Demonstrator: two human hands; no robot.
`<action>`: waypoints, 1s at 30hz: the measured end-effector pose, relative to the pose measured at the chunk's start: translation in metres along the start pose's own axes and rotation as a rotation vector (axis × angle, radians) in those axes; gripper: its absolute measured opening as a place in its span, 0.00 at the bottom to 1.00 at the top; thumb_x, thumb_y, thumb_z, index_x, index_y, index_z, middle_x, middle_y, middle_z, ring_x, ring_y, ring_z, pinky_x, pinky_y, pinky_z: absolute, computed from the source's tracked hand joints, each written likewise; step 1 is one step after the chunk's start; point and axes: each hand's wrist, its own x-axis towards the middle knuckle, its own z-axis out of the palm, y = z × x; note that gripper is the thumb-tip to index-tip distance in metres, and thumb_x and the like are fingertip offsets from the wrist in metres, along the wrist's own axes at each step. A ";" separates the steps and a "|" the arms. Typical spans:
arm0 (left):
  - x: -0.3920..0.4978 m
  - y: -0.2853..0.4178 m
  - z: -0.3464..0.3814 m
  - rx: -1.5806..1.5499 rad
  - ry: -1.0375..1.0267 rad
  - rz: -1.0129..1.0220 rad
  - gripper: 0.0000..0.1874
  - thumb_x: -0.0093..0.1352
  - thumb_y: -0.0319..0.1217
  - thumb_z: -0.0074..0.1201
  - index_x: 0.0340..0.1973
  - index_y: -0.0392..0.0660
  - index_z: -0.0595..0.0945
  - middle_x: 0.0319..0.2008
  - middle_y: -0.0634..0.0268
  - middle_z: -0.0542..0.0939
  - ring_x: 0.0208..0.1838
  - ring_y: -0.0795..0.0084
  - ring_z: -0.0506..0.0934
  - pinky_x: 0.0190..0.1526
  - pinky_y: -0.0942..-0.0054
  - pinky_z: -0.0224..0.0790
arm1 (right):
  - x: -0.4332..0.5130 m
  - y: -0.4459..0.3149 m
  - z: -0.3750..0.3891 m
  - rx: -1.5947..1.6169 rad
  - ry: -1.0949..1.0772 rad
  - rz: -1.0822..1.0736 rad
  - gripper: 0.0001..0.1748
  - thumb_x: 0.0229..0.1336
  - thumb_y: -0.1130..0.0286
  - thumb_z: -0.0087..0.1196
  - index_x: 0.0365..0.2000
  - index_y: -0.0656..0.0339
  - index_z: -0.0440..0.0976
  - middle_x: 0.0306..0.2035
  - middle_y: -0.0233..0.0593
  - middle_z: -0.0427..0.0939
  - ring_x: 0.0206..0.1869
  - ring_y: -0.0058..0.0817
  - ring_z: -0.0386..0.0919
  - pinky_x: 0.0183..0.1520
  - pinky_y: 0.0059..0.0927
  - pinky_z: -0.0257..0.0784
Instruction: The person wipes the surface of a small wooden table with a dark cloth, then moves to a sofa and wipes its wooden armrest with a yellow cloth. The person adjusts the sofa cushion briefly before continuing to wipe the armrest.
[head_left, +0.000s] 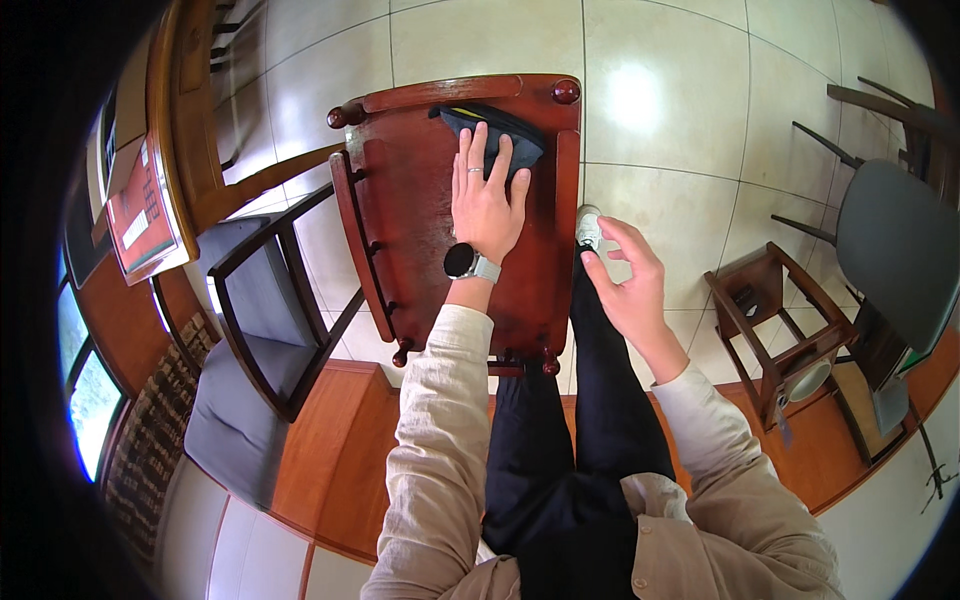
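A small red-brown lacquered wooden table with raised edge rails and round corner knobs stands before me. Near its far edge lies a dark blue fabric pouch or cap with a yellow strip along the top; which of the two I cannot tell. My left hand rests flat over its near side, fingers extended, a ring and a watch on that arm. Past the table's right edge, my right hand is in the air with thumb and fingers apart, holding nothing.
To the left are a grey cushioned chair and a wooden desk bearing a red printed box. At right stand a small wooden stool and a dark grey chair. My shoe is on the tiled floor.
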 end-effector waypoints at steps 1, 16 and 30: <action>0.000 0.002 0.002 -0.037 -0.040 0.008 0.25 0.78 0.38 0.54 0.67 0.42 0.77 0.78 0.53 0.63 0.81 0.45 0.58 0.78 0.49 0.54 | -0.003 0.002 0.005 0.004 0.008 0.051 0.28 0.60 0.72 0.69 0.60 0.66 0.76 0.57 0.50 0.82 0.53 0.39 0.84 0.47 0.34 0.80; 0.053 0.008 0.010 0.101 -0.238 0.250 0.27 0.76 0.29 0.51 0.71 0.42 0.72 0.80 0.59 0.61 0.82 0.56 0.58 0.79 0.54 0.54 | -0.054 0.016 0.057 -0.104 0.038 0.111 0.42 0.50 0.83 0.72 0.67 0.69 0.69 0.57 0.52 0.80 0.45 0.40 0.84 0.41 0.31 0.85; 0.059 0.005 -0.005 -0.024 -0.279 0.266 0.16 0.70 0.21 0.48 0.51 0.34 0.81 0.77 0.59 0.66 0.79 0.52 0.62 0.77 0.53 0.60 | -0.049 0.004 0.056 -0.052 0.002 0.234 0.41 0.48 0.86 0.69 0.65 0.71 0.70 0.47 0.53 0.78 0.44 0.52 0.81 0.46 0.40 0.79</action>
